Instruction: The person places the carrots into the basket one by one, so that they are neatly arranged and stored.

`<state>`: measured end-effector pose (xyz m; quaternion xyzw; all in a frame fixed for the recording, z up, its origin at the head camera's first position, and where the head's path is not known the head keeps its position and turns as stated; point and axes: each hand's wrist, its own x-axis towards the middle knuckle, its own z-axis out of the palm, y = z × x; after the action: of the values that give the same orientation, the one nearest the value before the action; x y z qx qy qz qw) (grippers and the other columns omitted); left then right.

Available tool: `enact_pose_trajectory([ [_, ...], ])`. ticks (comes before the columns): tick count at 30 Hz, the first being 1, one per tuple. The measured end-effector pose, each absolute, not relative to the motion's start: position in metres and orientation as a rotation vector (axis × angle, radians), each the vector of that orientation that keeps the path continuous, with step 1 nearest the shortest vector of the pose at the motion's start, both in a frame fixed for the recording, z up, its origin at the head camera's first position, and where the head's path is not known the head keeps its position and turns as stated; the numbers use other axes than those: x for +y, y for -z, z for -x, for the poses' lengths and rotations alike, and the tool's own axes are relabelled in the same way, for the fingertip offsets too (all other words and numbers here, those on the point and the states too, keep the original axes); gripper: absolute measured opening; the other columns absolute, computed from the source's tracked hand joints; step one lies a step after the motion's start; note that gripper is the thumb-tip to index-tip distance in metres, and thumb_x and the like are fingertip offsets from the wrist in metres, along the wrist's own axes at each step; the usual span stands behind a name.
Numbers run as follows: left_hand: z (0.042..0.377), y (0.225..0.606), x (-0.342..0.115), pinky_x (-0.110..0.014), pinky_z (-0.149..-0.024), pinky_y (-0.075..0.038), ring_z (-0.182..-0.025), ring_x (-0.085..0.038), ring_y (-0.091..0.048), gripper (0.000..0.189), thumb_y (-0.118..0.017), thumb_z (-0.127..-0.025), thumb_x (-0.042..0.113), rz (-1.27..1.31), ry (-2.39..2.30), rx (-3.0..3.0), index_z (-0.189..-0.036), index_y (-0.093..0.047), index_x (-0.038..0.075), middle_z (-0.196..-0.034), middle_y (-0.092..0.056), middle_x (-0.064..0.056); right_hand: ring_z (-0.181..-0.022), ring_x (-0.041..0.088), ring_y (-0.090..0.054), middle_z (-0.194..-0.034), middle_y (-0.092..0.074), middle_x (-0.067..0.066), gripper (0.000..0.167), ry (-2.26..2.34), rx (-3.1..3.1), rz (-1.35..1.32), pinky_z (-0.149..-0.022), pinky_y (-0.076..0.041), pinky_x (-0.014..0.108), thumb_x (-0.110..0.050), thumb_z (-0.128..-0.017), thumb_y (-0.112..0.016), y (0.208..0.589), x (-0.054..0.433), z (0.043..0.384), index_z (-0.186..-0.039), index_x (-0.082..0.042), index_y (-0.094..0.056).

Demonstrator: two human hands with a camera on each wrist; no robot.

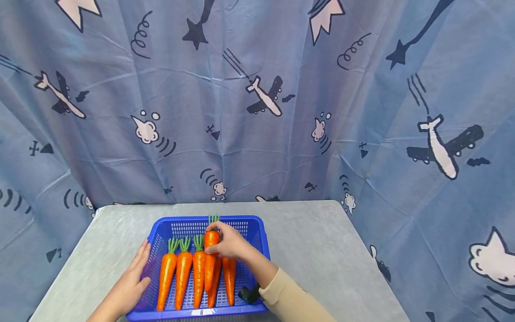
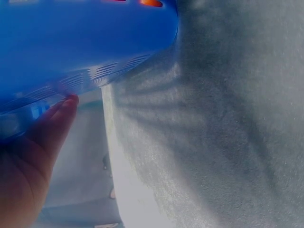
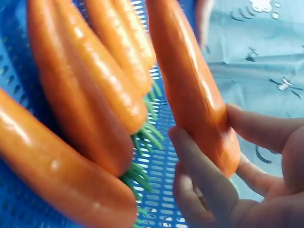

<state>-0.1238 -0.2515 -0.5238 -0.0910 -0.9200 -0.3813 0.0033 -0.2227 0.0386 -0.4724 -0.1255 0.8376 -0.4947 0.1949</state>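
Note:
My right hand [image 1: 231,241] pinches an orange carrot [image 1: 210,270] near its thick, green-topped end, thumb on one side and fingers on the other. In the right wrist view that carrot [image 3: 197,90] is held above the others, its tapered end away from the palm. Below it, several more carrots [image 1: 183,277] lie side by side in a blue plastic basket [image 1: 197,219], green tops toward the far side. The fingers of my left hand [image 1: 129,286] extend straight along the basket's left side. In the left wrist view, the thumb [image 2: 59,121] is right at the basket's slotted wall.
The basket stands on a pale grey tabletop [image 1: 314,259]. Behind and around the table hangs a blue curtain [image 1: 225,147] printed with planes and stars. A small black object [image 1: 249,294] shows beside my right sleeve, over the basket's near right corner.

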Motion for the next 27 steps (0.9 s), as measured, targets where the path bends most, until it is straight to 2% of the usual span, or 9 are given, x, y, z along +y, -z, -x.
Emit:
enact_pose_trajectory([
  [2, 0.124, 0.525, -0.251, -0.011, -0.112, 0.002, -0.144, -0.059, -0.022, 0.084, -0.057, -0.086, -0.004, 0.296, 1.188, -2.872, -0.159, -0.016, -0.004, -0.168, -0.007, -0.024, -0.075, 0.021, -0.065, -0.103, -0.06, 0.009, 0.048, 1.318, 2.36, 0.352, -0.065, -0.063, 0.043, -0.01, -0.082, -0.082, 0.477, 0.033, 0.221, -0.123, -0.019, -0.06],
  [4, 0.123, 0.526, -0.251, 0.001, -0.1, 0.004, -0.142, -0.061, -0.024, 0.083, -0.057, -0.085, -0.005, 0.315, 1.18, -2.851, -0.159, -0.017, -0.005, -0.167, -0.008, -0.026, -0.071, 0.02, -0.065, -0.101, -0.061, 0.009, 0.047, 1.23, 2.394, 0.359, -0.062, -0.063, 0.04, -0.011, -0.081, -0.083, 0.481, 0.029, 0.22, -0.122, -0.019, -0.061],
  [6, 0.123, 0.527, -0.251, 0.006, -0.096, 0.003, -0.141, -0.062, -0.026, 0.083, -0.058, -0.085, -0.005, 0.332, 1.162, -2.834, -0.158, -0.018, -0.006, -0.167, -0.01, -0.027, -0.071, 0.019, -0.063, -0.103, -0.061, 0.008, 0.046, 1.128, 2.451, 0.377, -0.059, -0.061, 0.035, -0.012, -0.08, -0.084, 0.484, 0.025, 0.22, -0.119, -0.019, -0.062],
  [10, 0.123, 0.526, -0.252, 0.003, -0.097, 0.003, -0.142, -0.061, -0.026, 0.083, -0.057, -0.085, -0.005, 0.329, 1.164, -2.837, -0.158, -0.018, -0.006, -0.167, -0.009, -0.026, -0.08, 0.018, -0.061, -0.109, -0.063, 0.007, 0.041, 0.967, 2.543, 0.422, -0.06, -0.057, 0.029, -0.012, -0.079, -0.085, 0.486, 0.021, 0.221, -0.114, -0.02, -0.064],
  [15, 0.125, 0.525, -0.252, -0.015, -0.112, 0.002, -0.144, -0.06, -0.023, 0.083, -0.056, -0.087, -0.004, 0.307, 1.185, -2.866, -0.159, -0.016, -0.004, -0.168, -0.007, -0.025, -0.086, 0.019, -0.059, -0.116, -0.063, 0.008, 0.043, 0.927, 2.552, 0.435, -0.063, -0.057, 0.031, -0.013, -0.079, -0.085, 0.484, 0.021, 0.22, -0.116, -0.021, -0.065],
  [19, 0.125, 0.526, -0.253, -0.004, -0.105, 0.003, -0.142, -0.061, -0.024, 0.083, -0.057, -0.086, -0.004, 0.325, 1.18, -2.853, -0.158, -0.016, -0.005, -0.167, -0.008, -0.026, -0.075, 0.023, -0.065, -0.118, -0.062, 0.011, 0.051, 0.984, 2.477, 0.397, -0.058, -0.061, 0.036, -0.016, -0.081, -0.084, 0.48, 0.025, 0.218, -0.128, -0.02, -0.065],
  [21, 0.125, 0.527, -0.254, -0.002, -0.103, 0.004, -0.142, -0.061, -0.023, 0.083, -0.057, -0.086, -0.004, 0.326, 1.182, -2.857, -0.159, -0.016, -0.005, -0.167, -0.007, -0.026, -0.083, 0.024, -0.067, -0.124, -0.061, 0.011, 0.052, 0.958, 2.493, 0.413, -0.068, -0.062, 0.041, -0.02, -0.082, -0.083, 0.476, 0.029, 0.218, -0.131, -0.021, -0.064],
  [23, 0.127, 0.528, -0.254, 0.003, -0.098, 0.004, -0.142, -0.062, -0.023, 0.084, -0.057, -0.085, -0.005, 0.334, 1.193, -2.847, -0.159, -0.016, -0.005, -0.167, -0.007, -0.026, -0.101, 0.026, -0.067, -0.131, -0.061, 0.01, 0.05, 0.923, 2.533, 0.448, -0.085, -0.061, 0.045, -0.025, -0.083, -0.082, 0.472, 0.034, 0.218, -0.13, -0.022, -0.066],
  [27, 0.13, 0.531, -0.255, 0.007, -0.095, 0.001, -0.14, -0.062, -0.026, 0.083, -0.057, -0.085, -0.005, 0.364, 1.184, -2.821, -0.158, -0.018, -0.006, -0.166, -0.01, -0.028, -0.132, 0.029, -0.054, -0.141, -0.058, 0.008, 0.046, 0.912, 2.585, 0.496, -0.107, -0.048, 0.055, -0.031, -0.085, -0.079, 0.463, 0.046, 0.217, -0.129, -0.023, -0.067],
])
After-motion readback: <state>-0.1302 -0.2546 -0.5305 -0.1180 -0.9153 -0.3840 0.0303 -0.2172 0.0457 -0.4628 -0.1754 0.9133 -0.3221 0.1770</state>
